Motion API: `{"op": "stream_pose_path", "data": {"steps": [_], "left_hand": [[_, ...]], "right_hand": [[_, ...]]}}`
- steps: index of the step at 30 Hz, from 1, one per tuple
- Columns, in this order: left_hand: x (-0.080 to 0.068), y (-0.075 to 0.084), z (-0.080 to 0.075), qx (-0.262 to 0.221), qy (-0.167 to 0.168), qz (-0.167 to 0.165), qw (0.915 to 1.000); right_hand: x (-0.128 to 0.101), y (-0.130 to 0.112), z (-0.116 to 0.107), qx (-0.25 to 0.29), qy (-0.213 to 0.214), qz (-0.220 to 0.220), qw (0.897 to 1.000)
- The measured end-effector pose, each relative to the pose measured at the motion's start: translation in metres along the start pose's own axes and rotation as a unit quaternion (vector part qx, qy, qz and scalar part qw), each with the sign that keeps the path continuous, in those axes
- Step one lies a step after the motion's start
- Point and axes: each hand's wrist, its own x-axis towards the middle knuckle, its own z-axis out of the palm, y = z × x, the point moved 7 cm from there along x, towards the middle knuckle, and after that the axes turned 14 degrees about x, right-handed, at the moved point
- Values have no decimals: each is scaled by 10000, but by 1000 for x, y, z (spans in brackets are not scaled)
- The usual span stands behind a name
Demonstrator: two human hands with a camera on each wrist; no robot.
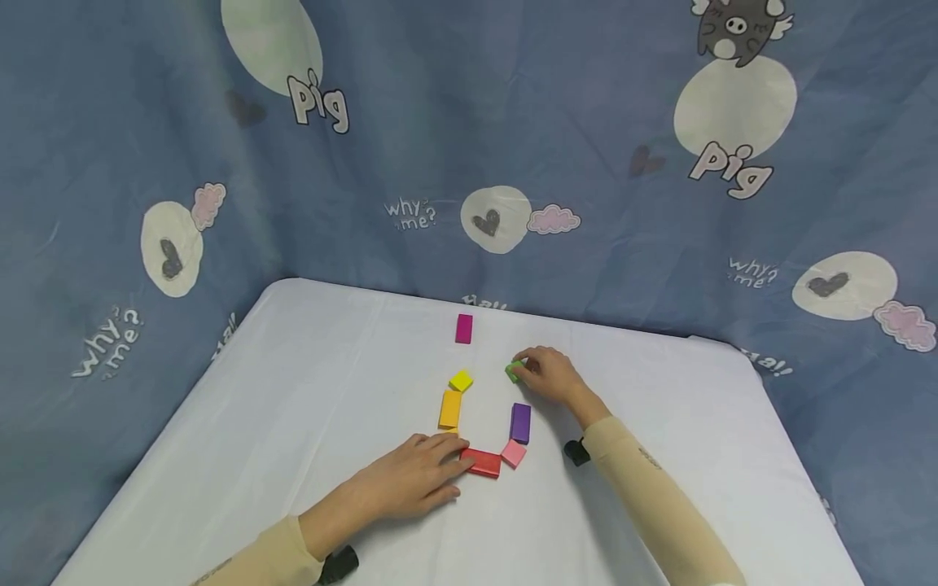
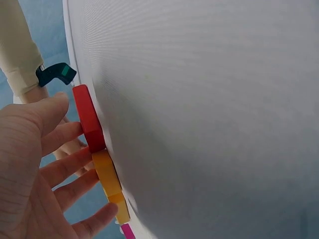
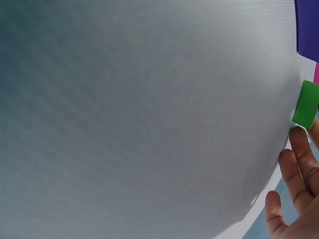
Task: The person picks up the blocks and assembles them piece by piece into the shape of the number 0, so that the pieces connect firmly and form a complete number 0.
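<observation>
In the head view my left hand (image 1: pixel 414 480) lies low over the table with fingers spread and relaxed, fingertips at the left end of a red block (image 1: pixel 485 464). The left wrist view shows these fingers along the red block and an orange-yellow cube (image 2: pixel 106 172) beside it. My right hand (image 1: pixel 551 376) pinches a small green block (image 1: pixel 514 372) at the table surface, beyond a purple block (image 1: pixel 520 423). A pink cube (image 1: pixel 514 453) sits between the purple and red blocks. On the left, an orange block (image 1: pixel 450 409) stands in line with a yellow cube (image 1: pixel 461 380).
A magenta block (image 1: pixel 464 329) lies apart near the far edge of the white table (image 1: pixel 352 350). Behind it hangs a blue curtain (image 1: pixel 410 146) with cartoon pig prints. A dark strap piece (image 1: pixel 576 452) shows at the right wrist.
</observation>
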Motion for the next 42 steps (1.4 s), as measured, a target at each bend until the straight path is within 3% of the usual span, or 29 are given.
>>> {"op": "stream_pose_path", "data": {"steps": [8,26,42], "left_hand": [[-2,1,-1,-66,75,-3,9999],[-2,1,-1,-119,-84,-19,9999],[-2,1,1,-59,27,-3,10000]], "right_hand": [[-5,1,1,0,108,-118,9999],[-10,8,3,338,62,277,9990],[-17,1,4,566,55,-181,9982]]}}
